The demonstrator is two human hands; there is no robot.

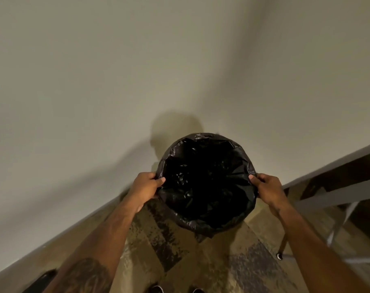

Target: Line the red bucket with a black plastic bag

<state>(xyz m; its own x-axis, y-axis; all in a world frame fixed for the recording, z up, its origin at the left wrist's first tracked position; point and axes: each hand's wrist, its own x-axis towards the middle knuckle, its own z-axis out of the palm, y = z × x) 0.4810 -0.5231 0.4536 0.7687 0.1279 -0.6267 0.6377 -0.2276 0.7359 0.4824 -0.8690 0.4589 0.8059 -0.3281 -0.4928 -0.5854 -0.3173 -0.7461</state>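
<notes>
A black plastic bag (pixel 205 182) hangs open inside a round bucket in the room's corner, its edge folded down over the whole rim. The bag hides the bucket entirely, so no red shows. My left hand (pixel 145 188) grips the bag-covered rim on the left side, thumb inside the opening. On the opposite side my right hand (pixel 266 188) pinches the bag at the rim, thumb inward too. Both forearms reach in from the bottom of the view.
Two pale walls meet behind the bucket, with a grey baseboard (pixel 74 227) along the left wall. A dark table with grey metal legs (pixel 336 195) stands at the right. The carpet (pixel 201 261) is patterned. My shoe tips (pixel 156 289) show at the bottom edge.
</notes>
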